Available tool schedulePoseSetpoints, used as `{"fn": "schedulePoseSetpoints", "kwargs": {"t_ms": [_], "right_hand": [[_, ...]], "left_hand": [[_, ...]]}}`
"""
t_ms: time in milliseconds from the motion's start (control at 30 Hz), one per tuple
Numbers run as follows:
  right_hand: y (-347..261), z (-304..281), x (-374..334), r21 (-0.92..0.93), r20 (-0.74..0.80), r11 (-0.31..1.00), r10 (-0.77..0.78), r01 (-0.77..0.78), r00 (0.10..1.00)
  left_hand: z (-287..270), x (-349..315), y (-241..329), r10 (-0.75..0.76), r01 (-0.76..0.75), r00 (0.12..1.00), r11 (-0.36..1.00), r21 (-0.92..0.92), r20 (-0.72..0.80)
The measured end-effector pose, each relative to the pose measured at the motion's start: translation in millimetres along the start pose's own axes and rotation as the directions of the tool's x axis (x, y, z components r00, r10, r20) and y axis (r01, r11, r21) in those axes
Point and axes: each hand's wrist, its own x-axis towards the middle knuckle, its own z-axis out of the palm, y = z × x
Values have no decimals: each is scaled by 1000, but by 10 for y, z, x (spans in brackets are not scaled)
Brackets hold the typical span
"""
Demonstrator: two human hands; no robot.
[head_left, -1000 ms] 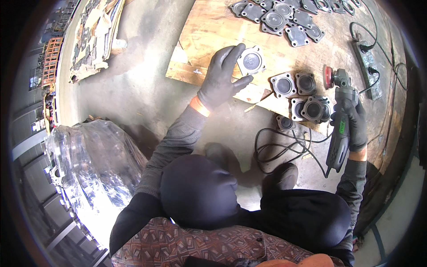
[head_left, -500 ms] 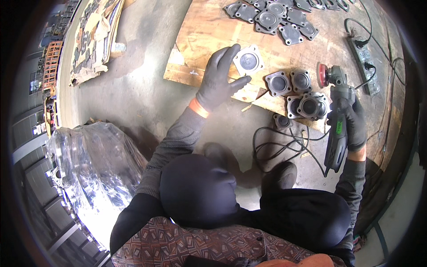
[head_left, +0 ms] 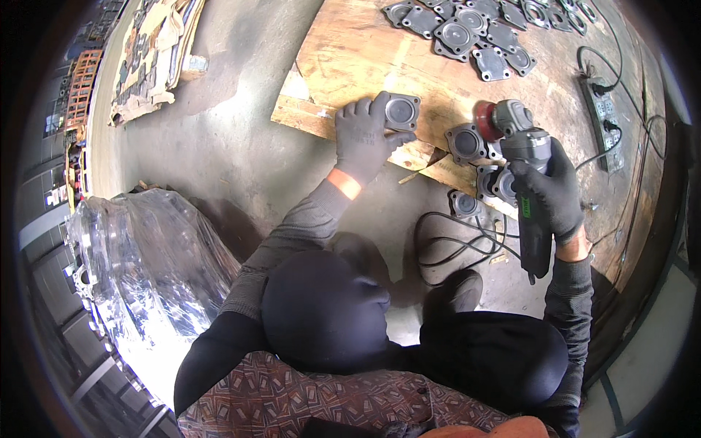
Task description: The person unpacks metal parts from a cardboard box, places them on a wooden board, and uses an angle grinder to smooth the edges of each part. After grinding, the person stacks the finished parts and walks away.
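My left hand (head_left: pixel 361 139), in a grey glove, grips a square metal flange plate (head_left: pixel 402 112) by its left and near edges. This plate has a round raised centre and corner holes, and it lies flat near the edge of the wooden board. My right hand (head_left: pixel 558 193), also gloved, is wrapped round the body of an angle grinder (head_left: pixel 527 150). The grinder's red disc (head_left: pixel 488 120) points left, over a nearby flange plate (head_left: pixel 464 143). Several more flanges sit partly hidden under the grinder head, and whether the disc spins I cannot tell.
Several dark flange plates (head_left: pixel 456 35) are heaped at the far side of the wooden board (head_left: pixel 343 55). A power strip (head_left: pixel 602 120) with plugged cables lies at the right. A black cord (head_left: pixel 431 248) coils on the floor near my feet. Clear plastic sheeting (head_left: pixel 153 255) covers something at the left.
My left hand has closed on the flange plate, which now sits squarer and slightly lower. My right hand has brought the grinder leftward, its disc now over the neighbouring flanges.
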Motion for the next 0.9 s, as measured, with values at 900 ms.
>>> {"fn": "schedulePoseSetpoints", "kwargs": {"t_ms": [900], "right_hand": [[-635,1396,1028,-756,154,637,-47,149,987]], "left_hand": [[114,-211,-338,322,-374,897,918,-130,-303]]}}
